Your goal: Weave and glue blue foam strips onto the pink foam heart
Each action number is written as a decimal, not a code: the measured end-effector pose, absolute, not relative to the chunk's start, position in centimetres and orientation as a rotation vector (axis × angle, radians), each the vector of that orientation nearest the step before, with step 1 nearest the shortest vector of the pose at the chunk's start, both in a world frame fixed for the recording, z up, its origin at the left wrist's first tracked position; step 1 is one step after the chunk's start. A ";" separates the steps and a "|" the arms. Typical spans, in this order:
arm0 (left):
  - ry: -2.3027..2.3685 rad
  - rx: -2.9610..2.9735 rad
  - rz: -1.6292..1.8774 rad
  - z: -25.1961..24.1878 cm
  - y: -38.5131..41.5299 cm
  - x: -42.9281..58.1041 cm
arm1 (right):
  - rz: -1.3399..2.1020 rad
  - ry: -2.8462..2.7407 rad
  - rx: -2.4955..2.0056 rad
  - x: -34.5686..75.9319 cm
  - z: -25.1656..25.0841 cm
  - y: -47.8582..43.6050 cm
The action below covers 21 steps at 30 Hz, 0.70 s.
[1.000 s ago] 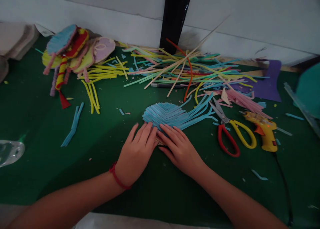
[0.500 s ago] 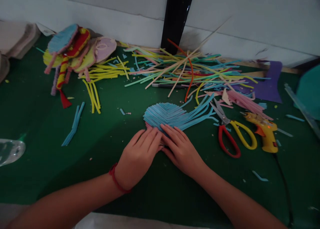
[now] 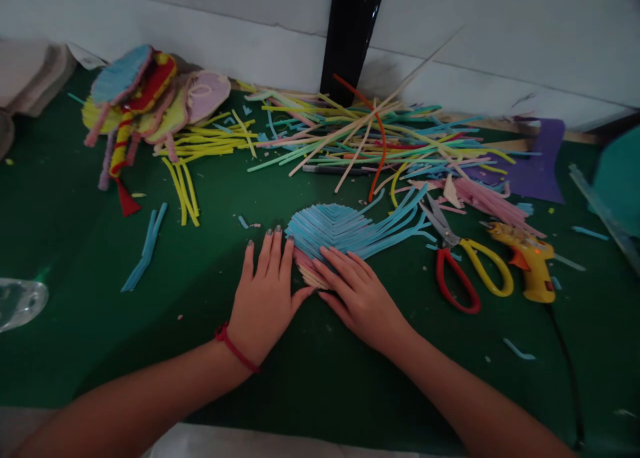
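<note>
A rounded piece covered in light blue strips (image 3: 330, 226) lies on the green tabletop (image 3: 200, 311), with loose blue strip ends fanning out to its right. Its lower left part shows pink and cream layers. My left hand (image 3: 267, 285) lies flat beside its left edge, fingers spread and the thumb near the lower tip; it holds nothing. My right hand (image 3: 363, 291) rests on the lower right of the piece with its fingers stretched over the blue strips.
Scissors (image 3: 453, 240) and a yellow glue gun (image 3: 533, 258) with a cord lie right. Colored strips (image 3: 370, 138), a standing phone (image 3: 351, 38), and finished fan-shaped pieces (image 3: 125, 78) are behind. A clear object (image 3: 23, 303) sits left.
My left hand has moved left off the piece and spread its fingers flat on the table, uncovering the pink and cream part. My right hand has barely moved.
</note>
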State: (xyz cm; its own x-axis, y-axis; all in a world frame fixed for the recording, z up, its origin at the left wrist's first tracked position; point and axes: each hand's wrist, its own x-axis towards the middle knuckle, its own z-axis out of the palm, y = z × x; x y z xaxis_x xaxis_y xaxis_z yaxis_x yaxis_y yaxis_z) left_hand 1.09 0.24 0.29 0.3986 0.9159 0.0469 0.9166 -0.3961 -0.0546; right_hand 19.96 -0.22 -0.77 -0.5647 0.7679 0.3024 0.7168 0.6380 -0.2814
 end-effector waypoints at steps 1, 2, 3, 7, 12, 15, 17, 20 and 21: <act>-1.685 -2.566 -0.009 0.3 0.3 1.1 | 0.187 -2.462 -1.179 20.0 -0.8 -0.2; -1.685 -2.567 -0.003 0.3 0.3 1.1 | 0.195 -2.460 -1.181 19.9 -0.8 -0.2; -1.684 -2.568 0.001 0.2 0.3 1.1 | 0.200 -2.459 -1.183 19.9 -0.9 -0.2; -1.692 -2.555 -0.030 0.4 0.1 1.3 | 0.187 -2.466 -1.169 20.0 -0.8 -0.2; -1.652 -2.608 -0.058 0.9 -1.0 1.8 | 0.147 -2.381 -1.204 20.4 -0.4 -0.2; -1.591 -2.658 -0.068 1.1 -2.0 2.0 | 0.119 -2.383 -1.243 20.5 -0.5 -0.2; -1.540 -2.689 -0.081 1.2 -2.6 2.2 | 0.127 -2.421 -1.248 20.6 -0.7 -0.1; -1.487 -2.704 -0.120 1.1 -3.0 2.6 | 0.139 -2.447 -1.236 20.4 -0.9 -0.1; -1.471 -2.700 -0.130 1.0 -3.1 2.7 | 0.140 -2.446 -1.231 20.4 -1.0 -0.1</act>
State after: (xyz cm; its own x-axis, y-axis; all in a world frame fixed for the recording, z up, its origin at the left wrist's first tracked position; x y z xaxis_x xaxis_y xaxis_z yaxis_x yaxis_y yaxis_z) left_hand 2.67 -3.05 1.01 0.5402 0.8350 0.1046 0.8404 -0.5418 -0.0157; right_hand 20.38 -0.08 -0.96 -0.5338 0.7894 0.3033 0.7496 0.6077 -0.2623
